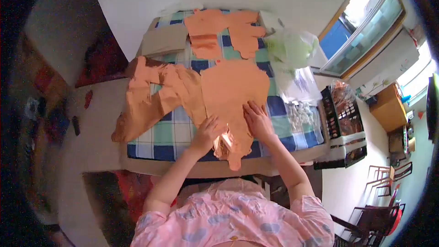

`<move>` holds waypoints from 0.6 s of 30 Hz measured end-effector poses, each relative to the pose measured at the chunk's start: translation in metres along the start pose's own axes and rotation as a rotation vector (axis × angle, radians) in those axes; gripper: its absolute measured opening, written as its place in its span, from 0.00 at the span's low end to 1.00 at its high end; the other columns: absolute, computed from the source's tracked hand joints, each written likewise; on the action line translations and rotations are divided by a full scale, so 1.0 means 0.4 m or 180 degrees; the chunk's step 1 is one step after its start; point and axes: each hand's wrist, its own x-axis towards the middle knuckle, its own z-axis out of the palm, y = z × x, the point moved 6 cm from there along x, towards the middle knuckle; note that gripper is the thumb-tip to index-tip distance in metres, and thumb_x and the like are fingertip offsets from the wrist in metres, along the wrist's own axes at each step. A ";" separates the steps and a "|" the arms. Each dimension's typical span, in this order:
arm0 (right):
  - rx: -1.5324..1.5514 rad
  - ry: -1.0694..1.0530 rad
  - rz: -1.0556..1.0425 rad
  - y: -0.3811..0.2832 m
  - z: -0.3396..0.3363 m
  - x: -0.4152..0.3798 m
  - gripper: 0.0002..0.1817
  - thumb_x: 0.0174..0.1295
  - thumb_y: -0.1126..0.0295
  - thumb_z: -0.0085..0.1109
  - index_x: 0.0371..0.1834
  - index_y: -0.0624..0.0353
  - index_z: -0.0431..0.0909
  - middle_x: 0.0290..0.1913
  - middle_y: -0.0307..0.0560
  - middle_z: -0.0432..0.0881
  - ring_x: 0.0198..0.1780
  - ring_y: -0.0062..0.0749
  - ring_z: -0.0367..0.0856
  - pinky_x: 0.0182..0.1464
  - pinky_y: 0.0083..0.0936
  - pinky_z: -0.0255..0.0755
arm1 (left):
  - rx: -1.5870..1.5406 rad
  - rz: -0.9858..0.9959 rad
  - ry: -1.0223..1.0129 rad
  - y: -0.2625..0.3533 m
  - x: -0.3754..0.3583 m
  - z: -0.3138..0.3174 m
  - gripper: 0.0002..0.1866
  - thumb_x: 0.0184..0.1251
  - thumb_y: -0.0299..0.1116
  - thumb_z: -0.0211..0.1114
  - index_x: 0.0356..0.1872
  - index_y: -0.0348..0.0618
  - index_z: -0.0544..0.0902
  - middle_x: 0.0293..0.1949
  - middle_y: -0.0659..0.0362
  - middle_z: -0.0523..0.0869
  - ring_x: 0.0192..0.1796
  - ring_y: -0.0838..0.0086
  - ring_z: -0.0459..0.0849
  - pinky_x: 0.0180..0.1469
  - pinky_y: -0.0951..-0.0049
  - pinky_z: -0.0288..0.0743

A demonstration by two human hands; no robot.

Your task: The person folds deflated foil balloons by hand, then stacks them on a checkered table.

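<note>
A large copper-orange cut-out sheet, matte on most of its face, lies in front of me on a checked cloth. Its narrow near end shows a shiny, creased copper patch. My left hand rests on the sheet's left edge beside that patch, fingers stretched forward. On the right side of the same sheet, my right hand lies flat with its fingers spread a little. Both palms face down, so what is under them is hidden.
Crumpled copper-orange pieces lie to the left, and more cut-outs are at the back. Cardboard sits back left. Clear plastic bags lie along the right. A black crate stands beyond the table's right edge.
</note>
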 end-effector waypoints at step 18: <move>-0.0277 0.0390 0.0077 0.009 0.020 -0.019 0.19 0.64 0.64 0.52 0.58 0.53 0.72 0.61 0.49 0.72 0.64 0.44 0.67 0.67 0.48 0.55 | 0.0475 -0.0409 0.0157 -0.030 0.019 -0.080 0.22 0.60 0.27 0.56 0.58 0.38 0.72 0.55 0.45 0.73 0.62 0.50 0.68 0.64 0.54 0.60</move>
